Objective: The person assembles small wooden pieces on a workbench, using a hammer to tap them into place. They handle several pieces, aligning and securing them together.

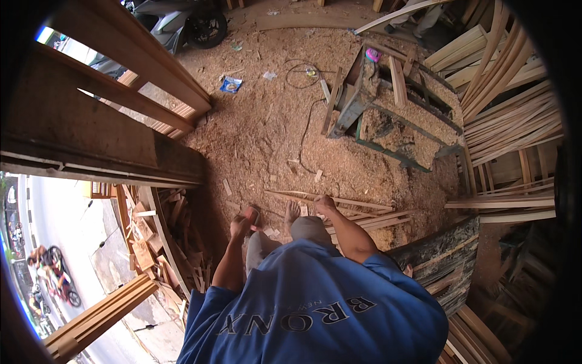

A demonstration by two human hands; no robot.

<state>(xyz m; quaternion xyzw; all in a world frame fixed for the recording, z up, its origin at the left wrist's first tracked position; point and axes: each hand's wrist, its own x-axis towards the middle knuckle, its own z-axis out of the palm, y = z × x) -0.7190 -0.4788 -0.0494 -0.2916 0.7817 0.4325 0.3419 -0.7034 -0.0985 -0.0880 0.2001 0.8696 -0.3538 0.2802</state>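
Observation:
My left hand [240,224] hangs low at the left, its fingers curled, right against a dark, reddish rounded thing [252,213] whose kind I cannot make out. In front of my right knee is my right hand [325,205], closed like a fist; whatever may be in it is hidden. Between the hands a bare foot [292,210] rests on the sawdust-covered floor [254,139]. Just beyond and beside the right hand, thin wood strips [364,202] lie on the floor.
A wooden workbench frame [400,130] strewn with sawdust stands ahead right, a pink tape measure [372,55] on it. Curved wood strips [509,127] are stacked at the right. A blue packet [230,84] and a cable [310,130] lie ahead. Upright planks [127,51] and offcuts [145,239] line the left.

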